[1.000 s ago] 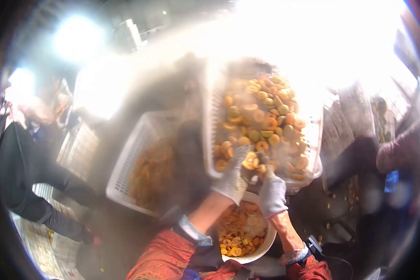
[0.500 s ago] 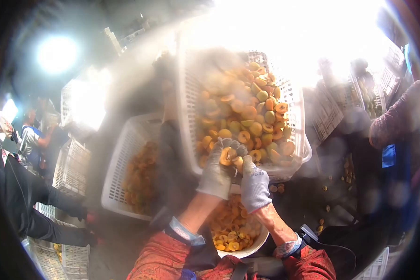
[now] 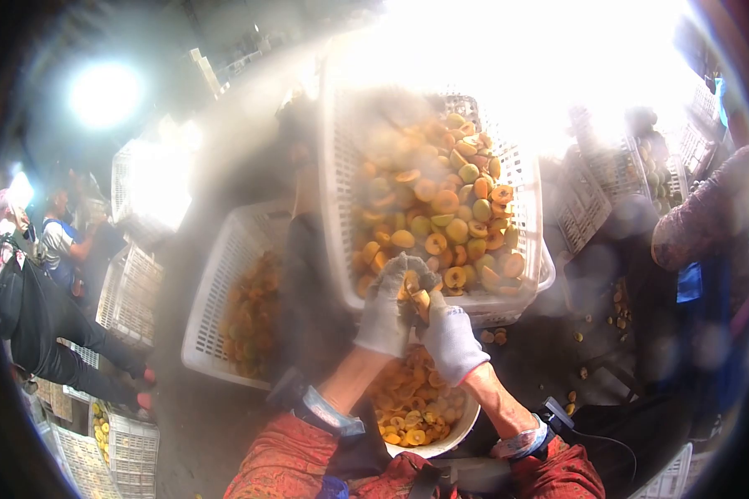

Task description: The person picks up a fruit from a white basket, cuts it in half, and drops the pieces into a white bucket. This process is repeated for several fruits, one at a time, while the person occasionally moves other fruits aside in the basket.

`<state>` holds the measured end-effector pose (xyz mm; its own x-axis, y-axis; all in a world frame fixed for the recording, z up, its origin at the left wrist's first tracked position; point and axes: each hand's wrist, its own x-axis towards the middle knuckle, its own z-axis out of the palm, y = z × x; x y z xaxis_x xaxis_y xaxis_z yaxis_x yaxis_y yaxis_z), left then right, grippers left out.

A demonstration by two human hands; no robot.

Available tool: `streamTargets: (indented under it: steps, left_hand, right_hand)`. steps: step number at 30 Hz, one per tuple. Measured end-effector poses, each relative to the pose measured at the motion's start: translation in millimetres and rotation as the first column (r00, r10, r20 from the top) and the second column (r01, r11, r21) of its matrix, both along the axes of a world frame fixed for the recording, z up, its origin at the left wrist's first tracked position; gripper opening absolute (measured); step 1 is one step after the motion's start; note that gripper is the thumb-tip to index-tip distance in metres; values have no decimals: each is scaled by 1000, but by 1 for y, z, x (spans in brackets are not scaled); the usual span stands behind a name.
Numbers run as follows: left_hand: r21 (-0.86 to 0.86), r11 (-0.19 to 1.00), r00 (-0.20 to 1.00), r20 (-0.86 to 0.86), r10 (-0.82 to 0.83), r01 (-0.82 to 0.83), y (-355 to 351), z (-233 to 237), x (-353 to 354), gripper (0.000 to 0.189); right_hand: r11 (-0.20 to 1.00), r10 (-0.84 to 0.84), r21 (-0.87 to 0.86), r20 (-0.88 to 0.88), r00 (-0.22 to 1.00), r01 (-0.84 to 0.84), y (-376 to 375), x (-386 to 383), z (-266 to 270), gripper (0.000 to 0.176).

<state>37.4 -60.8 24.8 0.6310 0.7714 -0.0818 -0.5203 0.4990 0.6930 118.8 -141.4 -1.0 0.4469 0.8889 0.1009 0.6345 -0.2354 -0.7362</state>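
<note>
My left hand (image 3: 385,312), in a pale glove with grey fingers, is closed around an orange-fleshed peach half (image 3: 408,287). My right hand (image 3: 455,343), in a white glove, is closed with its thumb and fingertips against the fruit; what it grips, a narrow tan-orange piece, I cannot make out. Both hands meet at the near edge of a white plastic crate (image 3: 528,191) heaped with peach halves (image 3: 445,201). Below my wrists sits a white tub (image 3: 466,432) of orange fruit pieces (image 3: 412,416), partly covered by my forearms.
To the left stands another white crate (image 3: 200,333) of orange fruit (image 3: 254,316). People work at both sides, one in dark trousers (image 3: 50,324), another with a patterned sleeve (image 3: 703,212). More crates (image 3: 129,291) are stacked around. Fruit bits (image 3: 572,403) lie on the floor.
Both hands have shifted slightly down, and the peach half has turned in my left fingers. The right hand is lower and tilted. At far left, the person in dark trousers has moved.
</note>
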Motion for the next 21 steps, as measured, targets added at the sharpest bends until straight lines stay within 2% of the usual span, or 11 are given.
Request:
streamTargets:
  steps: [4,6,7,9,11,12,14,16,17,19,21]
  left_hand:
    - [115,991,992,-118,-48,61,0,3,-1,25]
    - [116,990,988,-146,-60,77,-1,8,-3,25]
    - [164,979,981,-171,-90,118,1,12,-6,26]
    - [208,966,973,-204,-110,153,2,15,-8,26]
    - [290,956,988,-156,12,34,2,15,0,29]
    - [285,958,988,-155,20,26,3,15,3,29]
    - [72,996,979,-191,72,-59,7,13,5,31]
    - [-30,994,982,-163,99,-105,8,9,5,32]
    - [-130,982,984,-133,117,-134,9,7,4,33]
    - [-250,955,976,-188,111,-157,8,11,1,35]
    - [53,995,996,12,-85,84,10,1,-2,35]
  right_hand:
    - [988,146,75,-223,964,-133,-10,8,20,21]
    - [955,165,-82,-650,742,-284,-18,13,50,14]
    - [954,169,-84,-646,745,-289,-19,16,55,14]
    - [929,257,47,-796,548,-368,-20,19,63,13]
    - [932,218,0,-799,561,-362,-18,15,68,15]
    - [944,234,2,-709,665,-330,-15,13,60,15]
    - [951,249,7,-610,752,-310,-9,7,38,15]
    - [954,266,-26,-385,884,-298,-6,7,16,15]
    - [952,270,-32,-388,881,-305,-6,10,22,15]
    - [795,184,-189,-830,526,-577,-7,21,44,15]
    - [743,242,-190,-818,522,-642,-9,26,44,17]
